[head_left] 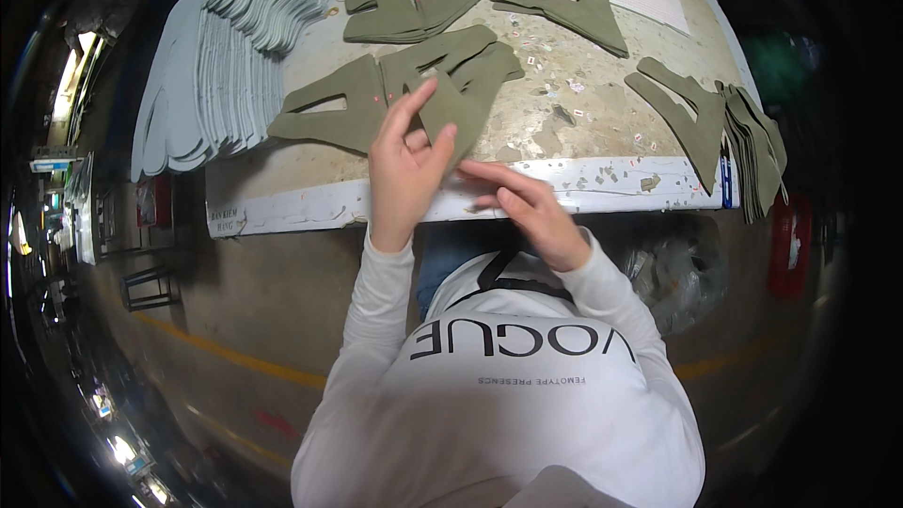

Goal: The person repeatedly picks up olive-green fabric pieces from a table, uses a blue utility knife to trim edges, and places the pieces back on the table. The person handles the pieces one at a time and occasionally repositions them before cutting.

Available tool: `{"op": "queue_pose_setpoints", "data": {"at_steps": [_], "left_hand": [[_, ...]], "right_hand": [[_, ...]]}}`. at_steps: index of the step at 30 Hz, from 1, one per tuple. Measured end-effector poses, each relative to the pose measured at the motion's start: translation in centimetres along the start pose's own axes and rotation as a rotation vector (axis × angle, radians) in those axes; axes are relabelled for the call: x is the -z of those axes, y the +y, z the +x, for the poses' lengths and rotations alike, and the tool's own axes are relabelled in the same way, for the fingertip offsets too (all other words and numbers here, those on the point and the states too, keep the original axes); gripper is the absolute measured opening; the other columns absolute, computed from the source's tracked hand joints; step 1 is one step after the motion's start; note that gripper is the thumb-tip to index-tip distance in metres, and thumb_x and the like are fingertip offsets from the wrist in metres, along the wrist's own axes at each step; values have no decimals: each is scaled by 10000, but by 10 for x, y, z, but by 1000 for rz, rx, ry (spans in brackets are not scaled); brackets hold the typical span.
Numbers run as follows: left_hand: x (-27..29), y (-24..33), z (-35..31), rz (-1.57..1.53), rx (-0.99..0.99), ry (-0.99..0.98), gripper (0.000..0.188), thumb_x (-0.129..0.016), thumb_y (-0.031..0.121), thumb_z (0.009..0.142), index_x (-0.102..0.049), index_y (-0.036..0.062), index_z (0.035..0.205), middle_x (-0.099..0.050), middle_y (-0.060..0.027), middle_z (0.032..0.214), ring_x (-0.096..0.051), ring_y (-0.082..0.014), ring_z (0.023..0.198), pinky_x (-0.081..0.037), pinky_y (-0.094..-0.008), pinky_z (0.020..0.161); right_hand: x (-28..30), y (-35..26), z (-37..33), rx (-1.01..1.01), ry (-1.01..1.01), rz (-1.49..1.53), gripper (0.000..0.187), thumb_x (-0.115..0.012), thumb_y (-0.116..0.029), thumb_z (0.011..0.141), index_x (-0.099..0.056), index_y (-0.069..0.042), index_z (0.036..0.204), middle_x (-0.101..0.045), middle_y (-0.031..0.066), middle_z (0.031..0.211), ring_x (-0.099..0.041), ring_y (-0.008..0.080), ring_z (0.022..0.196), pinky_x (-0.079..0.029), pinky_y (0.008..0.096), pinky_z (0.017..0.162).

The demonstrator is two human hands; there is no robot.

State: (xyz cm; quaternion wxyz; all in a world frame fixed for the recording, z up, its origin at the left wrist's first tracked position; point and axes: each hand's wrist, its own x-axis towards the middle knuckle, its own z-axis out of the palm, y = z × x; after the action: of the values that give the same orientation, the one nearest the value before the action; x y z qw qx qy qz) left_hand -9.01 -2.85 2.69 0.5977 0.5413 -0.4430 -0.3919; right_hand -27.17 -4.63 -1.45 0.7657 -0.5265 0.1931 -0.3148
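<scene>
An olive-green cut fabric piece (463,118) is in my left hand (406,165), its thumb in front of the piece and its index finger stretched along the side. The hand partly hides how the piece is gripped. My right hand (538,212) is by the piece's lower corner, fingers apart and index finger reaching toward it; I cannot tell whether they touch. Beneath and behind lie more olive pieces (343,127) with long slots, partly overlapping. Two small stacks of olive pieces, one at the far middle (390,14) and one farther right (574,0), rest on the table.
Rows of pale grey-blue fabric pieces (212,85) fill the table's left side. At the right edge, a slotted olive piece (687,113) lies beside a hanging olive bundle (752,146) and a blue pen (726,179). Small scraps dot the worn table (564,136). A plastic bag (682,273) is below.
</scene>
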Motion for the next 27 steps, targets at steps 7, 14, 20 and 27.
{"op": "queue_pose_setpoints", "data": {"at_steps": [7, 14, 20, 27], "left_hand": [[-16, 8, -46, 7, 61, -82, 667, -607, -105, 857, -336, -34, 1462, -323, -184, 1473, -615, -231, 1117, -563, -234, 792], [-32, -26, -42, -31, 124, -212, 656, -630, -95, 842, -398, 4, 1448, -356, -175, 1464, -635, -197, 1067, -554, -227, 743], [-59, -32, -42, 108, 113, -321, 620, -650, -37, 828, -450, 16, 1413, -443, -163, 1366, -659, -129, 908, -539, -212, 660], [-44, -21, -40, 752, -112, -145, 454, -692, 42, 804, -598, 40, 1248, -541, -114, 1039, -544, -118, 564, -460, -264, 496]], "right_hand": [[13, 0, 42, -121, -143, 1344, 710, -438, -487, 1000, -233, -42, 1514, -319, 155, 1528, -366, 258, 1387, -355, 460, 1108], [63, -19, 28, 85, 182, 1080, 731, -465, -454, 977, -203, -53, 1530, -245, 215, 1552, -250, 354, 1437, -221, 511, 1173], [99, -25, -11, 240, 300, 1075, 717, -493, -360, 960, -193, -48, 1532, -242, 227, 1552, -228, 367, 1444, -174, 527, 1184], [118, -45, -41, 414, 653, 317, 628, -500, -288, 978, -256, -69, 1515, -330, 212, 1518, -346, 324, 1390, -264, 441, 1163]]}}
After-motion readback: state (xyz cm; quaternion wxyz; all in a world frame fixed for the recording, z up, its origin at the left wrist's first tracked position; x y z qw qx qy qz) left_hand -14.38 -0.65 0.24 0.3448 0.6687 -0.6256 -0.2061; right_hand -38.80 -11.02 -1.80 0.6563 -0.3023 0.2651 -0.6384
